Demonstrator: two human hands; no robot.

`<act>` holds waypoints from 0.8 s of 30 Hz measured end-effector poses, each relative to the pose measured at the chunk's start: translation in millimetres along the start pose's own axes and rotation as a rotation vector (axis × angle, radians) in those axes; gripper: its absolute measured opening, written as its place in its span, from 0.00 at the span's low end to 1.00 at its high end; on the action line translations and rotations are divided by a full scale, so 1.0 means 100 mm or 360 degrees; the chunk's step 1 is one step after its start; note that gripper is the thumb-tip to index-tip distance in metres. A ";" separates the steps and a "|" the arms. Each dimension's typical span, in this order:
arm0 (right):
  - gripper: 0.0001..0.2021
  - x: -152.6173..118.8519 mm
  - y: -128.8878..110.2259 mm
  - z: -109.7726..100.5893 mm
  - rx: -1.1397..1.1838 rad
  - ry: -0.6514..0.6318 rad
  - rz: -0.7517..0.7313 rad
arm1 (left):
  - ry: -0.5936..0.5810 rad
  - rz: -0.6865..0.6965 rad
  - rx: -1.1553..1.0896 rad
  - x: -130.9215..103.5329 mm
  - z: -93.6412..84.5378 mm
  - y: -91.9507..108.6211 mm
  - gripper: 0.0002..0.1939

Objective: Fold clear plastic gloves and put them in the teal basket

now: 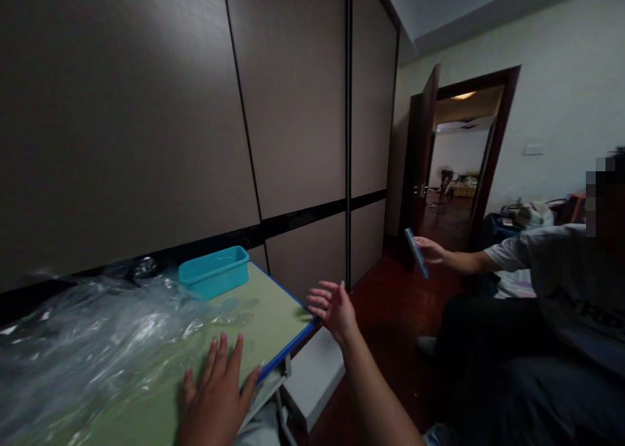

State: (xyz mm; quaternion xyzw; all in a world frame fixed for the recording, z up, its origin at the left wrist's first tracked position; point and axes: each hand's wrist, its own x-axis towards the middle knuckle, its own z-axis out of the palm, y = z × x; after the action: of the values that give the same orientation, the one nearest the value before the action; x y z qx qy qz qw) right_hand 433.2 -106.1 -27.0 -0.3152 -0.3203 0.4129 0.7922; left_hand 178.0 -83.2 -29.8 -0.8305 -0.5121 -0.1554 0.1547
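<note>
My left hand (217, 389) lies flat on the pale green tabletop (273, 303), fingers spread, near its blue front edge. Just past the table's right corner, my right hand (336, 310) is raised in the air with the fingers apart and nothing in it. A turquoise plastic basket (215, 273) stands toward the back of the table. Clear crinkled plastic sheeting (112, 329) covers the left part of the top and reaches the basket. To the right, a co-worker's hand (430, 250) holds a thin, flat bluish object (416, 253), apart from my right hand; its kind is unclear.
A person in a grey T-shirt (551, 270) sits at the right. Behind the table rises a large sliding-door wardrobe (297, 94). A white box-like piece (315, 371) stands beside the table on the dark red floor (385, 303). Farther back is an open door (424, 140).
</note>
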 end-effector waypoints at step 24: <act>0.31 -0.62 0.84 1.58 -0.2568 -0.1601 -0.0144 | -0.0628 -0.0425 -0.0039 -0.48 0.02 -1.35 0.32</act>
State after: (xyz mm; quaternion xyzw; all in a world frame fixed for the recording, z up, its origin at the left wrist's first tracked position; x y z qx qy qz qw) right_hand 245.8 -83.2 -12.4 -0.5396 -0.8241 0.1235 0.1203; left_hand 36.5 -63.2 -38.6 -0.7715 -0.6358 -0.0156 0.0195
